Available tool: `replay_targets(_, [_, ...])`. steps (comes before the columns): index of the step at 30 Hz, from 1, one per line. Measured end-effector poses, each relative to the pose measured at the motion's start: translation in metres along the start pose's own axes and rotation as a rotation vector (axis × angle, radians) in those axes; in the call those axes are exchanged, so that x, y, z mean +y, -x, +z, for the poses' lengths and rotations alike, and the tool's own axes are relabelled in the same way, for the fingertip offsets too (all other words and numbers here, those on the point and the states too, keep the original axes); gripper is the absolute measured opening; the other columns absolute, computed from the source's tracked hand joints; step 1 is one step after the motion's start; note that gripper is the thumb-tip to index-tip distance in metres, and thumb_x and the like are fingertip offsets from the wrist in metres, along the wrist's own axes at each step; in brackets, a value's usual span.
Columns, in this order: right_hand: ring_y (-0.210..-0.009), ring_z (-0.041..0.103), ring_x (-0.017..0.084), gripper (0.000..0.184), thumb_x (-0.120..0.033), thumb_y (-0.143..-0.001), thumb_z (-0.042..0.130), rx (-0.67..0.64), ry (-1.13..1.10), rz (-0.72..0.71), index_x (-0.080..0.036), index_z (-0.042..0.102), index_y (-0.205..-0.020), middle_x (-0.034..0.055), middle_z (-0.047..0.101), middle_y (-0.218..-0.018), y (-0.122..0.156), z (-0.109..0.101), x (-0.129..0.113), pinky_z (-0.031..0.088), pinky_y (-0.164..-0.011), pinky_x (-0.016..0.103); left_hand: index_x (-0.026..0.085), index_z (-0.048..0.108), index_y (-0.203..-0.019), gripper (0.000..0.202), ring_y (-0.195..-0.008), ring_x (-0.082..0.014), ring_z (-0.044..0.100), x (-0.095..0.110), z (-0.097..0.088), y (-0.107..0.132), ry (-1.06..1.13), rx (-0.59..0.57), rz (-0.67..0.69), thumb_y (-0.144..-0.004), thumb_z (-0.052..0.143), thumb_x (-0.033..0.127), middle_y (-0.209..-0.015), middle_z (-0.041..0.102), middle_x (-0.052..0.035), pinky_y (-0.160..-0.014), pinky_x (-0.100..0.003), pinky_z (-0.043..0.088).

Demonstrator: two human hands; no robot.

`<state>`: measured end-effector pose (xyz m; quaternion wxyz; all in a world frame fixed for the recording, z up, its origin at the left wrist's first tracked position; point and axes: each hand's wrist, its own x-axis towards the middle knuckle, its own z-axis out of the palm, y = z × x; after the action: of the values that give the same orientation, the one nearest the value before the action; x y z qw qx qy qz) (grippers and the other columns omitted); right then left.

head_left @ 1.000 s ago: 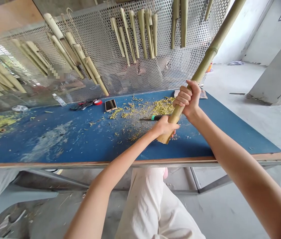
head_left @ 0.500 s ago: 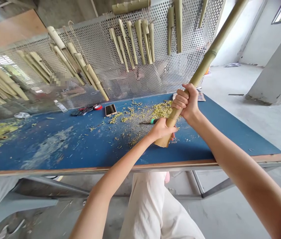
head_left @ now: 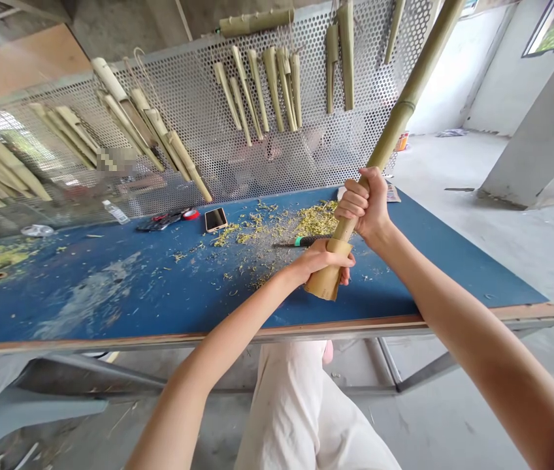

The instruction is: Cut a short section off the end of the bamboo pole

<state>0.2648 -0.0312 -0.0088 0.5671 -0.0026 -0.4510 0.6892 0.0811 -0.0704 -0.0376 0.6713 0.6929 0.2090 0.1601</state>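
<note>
A long greenish bamboo pole (head_left: pixel 395 124) slants from the upper right down to the table. My right hand (head_left: pixel 366 203) is closed around it, fingers wrapped. Lower down, my left hand (head_left: pixel 325 258) closes on a tan, paper-like sheet (head_left: pixel 323 284) curled around the pole's lower end; it looks like sandpaper. The sheet's flared lower edge stands above the blue tabletop near its front edge, and the pole's end is hidden inside it. Just behind my left hand lies a thin-bladed tool with a black and green handle (head_left: pixel 301 241), partly covered.
Yellow shavings (head_left: pixel 317 219) and dust lie over the blue table (head_left: pixel 159 300). A phone (head_left: pixel 215 220), a red-and-black item (head_left: pixel 169 219) and a small bottle (head_left: pixel 115 212) sit farther back. Bamboo pieces (head_left: pixel 272 88) hang on a perforated metal panel (head_left: pixel 183 91). A pillar (head_left: pixel 536 137) stands at right.
My left hand and the tan sheet have slid slightly down toward the pole's lower end, and more of the sheet's upper edge shows. The right hand keeps its grip. The view has shifted slightly.
</note>
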Motion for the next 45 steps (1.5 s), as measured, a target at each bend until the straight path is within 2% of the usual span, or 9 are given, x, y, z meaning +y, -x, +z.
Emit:
replay_targets(4, [-0.037,0.017,0.011,0.050,-0.047,-0.082,0.066,-0.057,-0.038,0.024,-0.027,0.027,-0.058,-0.0106,0.011,-0.040,0.000,-0.001,0.000,0.033,-0.040,0.027,0.016,0.063,-0.086,0.026,-0.057,-0.0153,0.064,0.000,0.000,0.000,0.040,-0.049,-0.027,-0.071,0.076,0.033,-0.065,0.067,-0.0029,-0.065,-0.032,0.054])
replay_targets(10, [-0.037,0.020,0.010,0.053,-0.052,-0.088,0.061,-0.309,-0.211,0.043,-0.025,0.025,-0.060,-0.0104,0.014,-0.040,-0.002,0.002,0.004,0.035,-0.043,0.025,0.018,0.063,-0.085,0.026,-0.056,-0.0146,0.060,0.004,0.005,0.006,0.140,-0.153,-0.118,-0.068,0.075,0.034,-0.061,0.063,-0.0014,-0.060,-0.029,0.049])
replay_targets(15, [-0.035,0.018,0.007,0.054,-0.049,-0.094,0.051,-0.367,-0.269,-0.012,-0.025,0.019,-0.058,-0.0112,0.015,-0.040,-0.002,0.010,0.005,0.034,-0.042,0.020,0.018,0.063,-0.085,0.024,-0.050,-0.0120,0.053,0.008,0.011,0.011,0.212,-0.212,-0.132,-0.069,0.071,0.034,-0.055,0.058,0.0010,-0.057,-0.028,0.047])
replay_targets(24, [-0.035,0.015,0.010,0.051,-0.045,-0.085,0.065,0.079,-0.112,-0.083,-0.027,0.026,-0.058,-0.0109,0.007,-0.042,-0.002,0.008,-0.001,0.033,-0.036,0.027,0.017,0.059,-0.091,0.016,-0.051,-0.0156,0.059,0.013,-0.001,0.002,-0.259,0.180,-0.039,-0.078,0.060,0.025,-0.060,0.061,-0.0009,-0.057,-0.031,0.050])
replay_targets(29, [-0.037,0.014,0.010,0.050,-0.044,-0.087,0.063,0.350,0.067,-0.172,-0.027,0.026,-0.058,-0.0098,0.006,-0.045,-0.006,0.013,0.011,0.028,-0.037,0.028,0.014,0.061,-0.100,0.019,-0.070,-0.0231,0.066,0.007,-0.003,-0.001,-0.977,0.614,0.020,-0.083,0.064,0.022,-0.075,0.066,-0.0087,-0.066,-0.033,0.049])
replay_targets(32, [-0.040,0.015,0.011,0.051,-0.053,-0.090,0.062,0.475,0.258,-0.172,-0.028,0.027,-0.061,-0.0094,0.006,-0.048,-0.007,0.021,0.012,0.027,-0.040,0.029,0.012,0.059,-0.117,0.033,-0.076,-0.0241,0.067,0.019,-0.002,0.018,-1.218,0.591,-0.013,-0.086,0.063,0.023,-0.084,0.068,-0.0106,-0.069,-0.033,0.048])
replay_targets(36, [-0.046,0.016,0.012,0.057,-0.066,-0.095,0.051,0.581,0.531,-0.173,-0.028,0.020,-0.067,-0.0089,0.010,-0.052,-0.004,0.034,0.002,0.030,-0.046,0.030,0.020,0.058,-0.121,0.053,-0.084,-0.0256,0.067,0.044,-0.006,0.077,-1.221,0.516,-0.110,-0.077,0.076,0.045,-0.093,0.070,-0.0068,-0.073,-0.034,0.049])
replay_targets(40, [-0.050,0.019,0.009,0.048,-0.065,-0.098,0.047,0.602,0.689,-0.107,-0.027,0.029,-0.075,-0.0099,0.019,-0.060,-0.001,0.049,0.001,0.035,-0.052,0.026,0.024,0.053,-0.125,0.056,-0.084,-0.0252,0.066,0.047,-0.036,0.132,-1.056,0.694,-0.204,-0.081,0.069,0.056,-0.094,0.068,-0.0039,-0.075,-0.035,0.051])
replay_targets(45, [-0.051,0.038,0.009,0.041,-0.065,-0.092,0.059,0.630,1.096,-0.207,-0.028,0.041,-0.091,-0.0048,0.044,-0.071,-0.002,0.054,0.016,0.035,-0.048,0.027,0.024,0.051,-0.127,0.064,-0.102,-0.0316,0.065,0.025,-0.101,0.147,-1.044,0.877,-0.234,-0.079,0.069,0.060,-0.114,0.067,-0.0098,-0.086,-0.042,0.053])
